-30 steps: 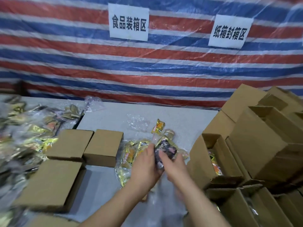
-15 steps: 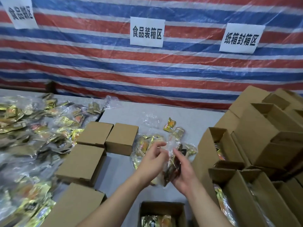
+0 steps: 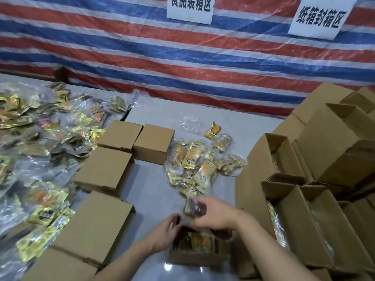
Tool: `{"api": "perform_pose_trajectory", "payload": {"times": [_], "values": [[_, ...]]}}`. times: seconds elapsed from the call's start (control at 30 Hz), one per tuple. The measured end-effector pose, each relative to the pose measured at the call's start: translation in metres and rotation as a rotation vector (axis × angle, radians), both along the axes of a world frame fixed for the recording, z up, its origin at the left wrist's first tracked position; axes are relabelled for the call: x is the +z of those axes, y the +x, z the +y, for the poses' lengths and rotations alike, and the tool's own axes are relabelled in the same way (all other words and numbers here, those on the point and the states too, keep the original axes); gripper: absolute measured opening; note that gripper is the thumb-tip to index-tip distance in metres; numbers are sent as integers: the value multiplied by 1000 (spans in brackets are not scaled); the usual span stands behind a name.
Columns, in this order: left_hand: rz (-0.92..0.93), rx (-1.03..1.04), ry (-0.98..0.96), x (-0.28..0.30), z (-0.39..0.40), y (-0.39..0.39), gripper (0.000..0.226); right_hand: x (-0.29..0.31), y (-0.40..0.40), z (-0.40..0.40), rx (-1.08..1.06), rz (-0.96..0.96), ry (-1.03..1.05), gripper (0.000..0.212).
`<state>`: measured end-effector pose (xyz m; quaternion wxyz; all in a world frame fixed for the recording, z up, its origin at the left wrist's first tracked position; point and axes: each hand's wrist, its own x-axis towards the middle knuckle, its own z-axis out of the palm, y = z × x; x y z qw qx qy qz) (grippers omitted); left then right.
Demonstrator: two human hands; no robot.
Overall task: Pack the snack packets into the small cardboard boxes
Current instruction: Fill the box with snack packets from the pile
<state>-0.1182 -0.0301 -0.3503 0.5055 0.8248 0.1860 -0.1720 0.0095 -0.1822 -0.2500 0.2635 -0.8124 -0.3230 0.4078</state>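
A small open cardboard box (image 3: pixel 197 258) sits at the near edge of the grey table, with gold and orange snack packets inside. My right hand (image 3: pixel 215 214) holds a dark snack packet (image 3: pixel 194 208) just above the box's far rim. My left hand (image 3: pixel 165 232) grips the box's left wall, fingers curled over the edge. A loose heap of yellow snack packets (image 3: pixel 192 165) lies on the table behind the hands.
Several closed small boxes (image 3: pixel 105 169) stand in a row to the left. Bags of packets (image 3: pixel 40 138) cover the far left. Taller open cartons (image 3: pixel 300 220) are stacked on the right. A striped tarp (image 3: pixel 182 57) hangs behind.
Both hands came down and toward me from the heap to the open box. The right hand carried the dark packet along; the left hand let go of the bag and took the box's edge.
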Motion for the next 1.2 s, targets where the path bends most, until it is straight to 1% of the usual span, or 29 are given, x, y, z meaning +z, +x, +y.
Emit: {"api": "perform_pose_trajectory", "payload": {"times": [0.03, 0.07, 0.1, 0.17, 0.23, 0.3, 0.43, 0.6, 0.73, 0.83, 0.9, 0.97, 1.07, 1.13, 1.2], "values": [[-11, 33, -44, -5, -1, -2, 20, -9, -3, 0, 67, 5, -86, 32], [-22, 71, -70, -9, -2, -3, 16, -18, -4, 1, 134, -9, -180, 38], [-38, 97, -80, -13, -2, -3, 16, -26, -4, 3, 195, -33, -275, 43], [-65, 110, -90, -20, -2, -4, 17, -44, -2, 5, 279, -54, -452, 42], [-93, 103, -119, -27, -1, -4, 14, -61, -2, 8, 311, -56, -554, 43], [-113, 91, -113, -32, 0, -5, 14, -74, -7, 16, 319, -100, -593, 45], [-162, 111, -113, -30, -9, -6, 11, -97, -25, 31, 342, -150, -553, 56], [-186, 122, -97, -24, -14, -5, 10, -115, -36, 18, 325, -202, -578, 70], [-185, 111, -88, -21, -19, -3, 11, -96, -25, 17, 322, -92, -582, 66], [-185, 98, -63, -23, -19, -1, 10, -86, -20, 21, 408, -89, -686, 68], [-170, 95, -62, -24, -18, 1, 9, -84, -21, 25, 489, -154, -799, 66], [-149, 104, -84, -25, -18, 1, 10, -86, -24, 28, 572, -283, -920, 63], [-125, 113, -87, -26, -16, 1, 18, -91, -26, 25, 627, -493, -1068, 44], [-105, 105, -84, -25, -16, 1, 24, -102, -26, 18, 603, -553, -1023, 35], [-93, 91, -68, -25, -17, 1, 31, -113, -25, 10, 484, -496, -894, 32]]}}
